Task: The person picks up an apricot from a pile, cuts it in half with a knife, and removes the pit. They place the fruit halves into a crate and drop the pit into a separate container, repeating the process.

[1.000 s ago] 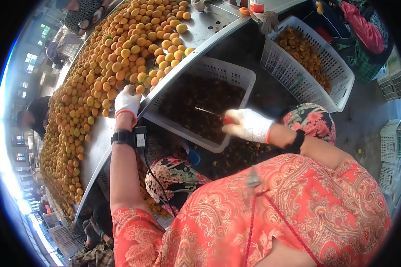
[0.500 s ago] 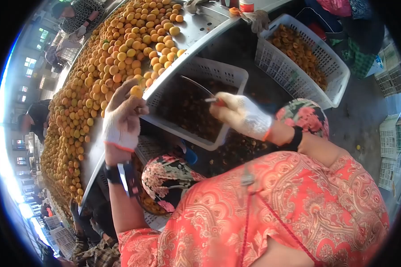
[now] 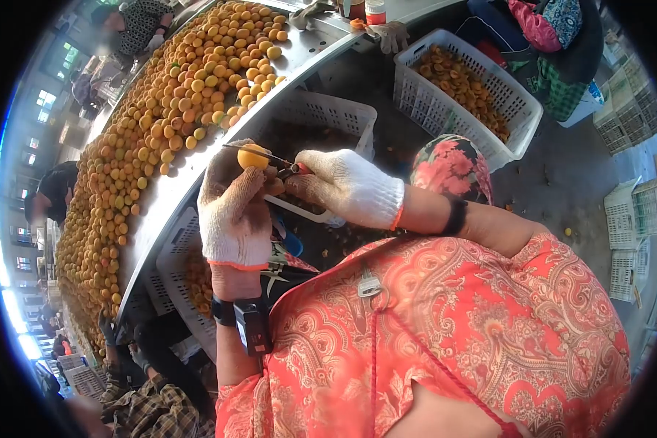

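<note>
Beside the metal table point(image 3: 169, 181), pinches an orange fruit point(image 3: 252, 156) in the left hand point(image 3: 233, 219) and grips a red-handled knife point(image 3: 300, 168) in the right hand point(image 3: 354, 186), laying the blade against the fruit, seemingly for cutting; needs steady pressure, with fingertips clear.

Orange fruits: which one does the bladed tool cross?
The fruit held in the left hand: the bladed tool crosses it, while the heaped fruits lie on the metal table.

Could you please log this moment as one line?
left hand: holding fruit | right hand: holding knife, blade at fruit | table: fruit pile | upper-right crate: cut pieces
</note>
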Available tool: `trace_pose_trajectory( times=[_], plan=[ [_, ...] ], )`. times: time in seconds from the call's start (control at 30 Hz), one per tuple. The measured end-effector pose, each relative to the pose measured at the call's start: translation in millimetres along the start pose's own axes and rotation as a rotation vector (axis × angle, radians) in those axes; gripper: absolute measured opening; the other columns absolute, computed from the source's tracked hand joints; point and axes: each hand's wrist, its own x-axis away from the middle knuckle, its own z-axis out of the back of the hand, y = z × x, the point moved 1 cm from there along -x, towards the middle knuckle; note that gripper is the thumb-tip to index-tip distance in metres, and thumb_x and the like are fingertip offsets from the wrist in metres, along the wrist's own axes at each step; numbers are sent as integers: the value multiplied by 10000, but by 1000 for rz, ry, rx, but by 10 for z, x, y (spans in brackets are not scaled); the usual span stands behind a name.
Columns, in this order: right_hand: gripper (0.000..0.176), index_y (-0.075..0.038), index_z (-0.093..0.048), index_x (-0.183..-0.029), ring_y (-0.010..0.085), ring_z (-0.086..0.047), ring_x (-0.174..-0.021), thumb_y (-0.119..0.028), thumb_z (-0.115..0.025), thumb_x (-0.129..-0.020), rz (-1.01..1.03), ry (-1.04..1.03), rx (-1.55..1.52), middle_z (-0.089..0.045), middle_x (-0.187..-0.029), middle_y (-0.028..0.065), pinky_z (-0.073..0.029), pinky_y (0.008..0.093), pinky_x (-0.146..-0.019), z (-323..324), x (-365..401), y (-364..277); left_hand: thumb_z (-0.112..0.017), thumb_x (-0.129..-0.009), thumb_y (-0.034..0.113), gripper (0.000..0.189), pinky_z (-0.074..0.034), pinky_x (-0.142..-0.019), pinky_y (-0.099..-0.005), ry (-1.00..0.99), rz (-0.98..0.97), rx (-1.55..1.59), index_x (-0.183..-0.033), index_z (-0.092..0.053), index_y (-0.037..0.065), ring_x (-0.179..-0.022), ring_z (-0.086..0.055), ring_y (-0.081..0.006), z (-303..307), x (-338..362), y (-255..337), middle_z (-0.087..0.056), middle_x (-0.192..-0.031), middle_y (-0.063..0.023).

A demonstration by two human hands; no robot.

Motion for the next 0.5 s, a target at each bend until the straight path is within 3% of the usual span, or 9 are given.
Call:
trace_pose_trajectory(
  times=[0.3,0.37,0.4,0.47,0.5],
  plan=[
    [233,-14,-552,-967,174,-596,-718,-241,-583,-1006,35,67,107,-604,-749,153,-469,352,-655,-42,70,-50,-694,-807,-40,344,-462,-674,-245,73,-164,-84,-1134,-593,-11,-792,-585,-148,-98,73,-80,-643,-1017,-110],
    [239,-17,-540,-943,277,-633,-690,-243,-597,-995,-24,40,138,-604,-745,201,-469,389,-627,-60,90,-98,-683,-808,-41,341,-453,-671,-236,107,-172,-84,-1135,-590,-12,-777,-570,-137,-185,105,-71,-641,-1014,-110],
    [239,-17,-540,-943,277,-633,-690,-243,-597,-995,-24,42,139,-604,-745,201,-469,389,-627,-77,87,-85,-673,-809,-43,339,-443,-668,-227,145,-180,-87,-1135,-587,-13,-763,-555,-126,-212,118,-64,-639,-1012,-111],
    [330,-22,-589,-944,427,-664,-813,-352,-606,-960,47,119,253,-661,-804,239,-515,492,-661,-120,86,-19,-651,-828,-37,356,-434,-663,-226,139,-184,-123,-1173,-564,-23,-748,-542,-119,-196,136,-75,-640,-1039,-132],
    [330,-22,-589,-944,427,-664,-813,-352,-606,-960,45,123,256,-661,-804,239,-515,492,-661,-126,81,-15,-628,-848,-31,373,-425,-658,-225,134,-190,-160,-1211,-541,-32,-734,-529,-112,-193,125,-73,-642,-1066,-152]
  ],
)
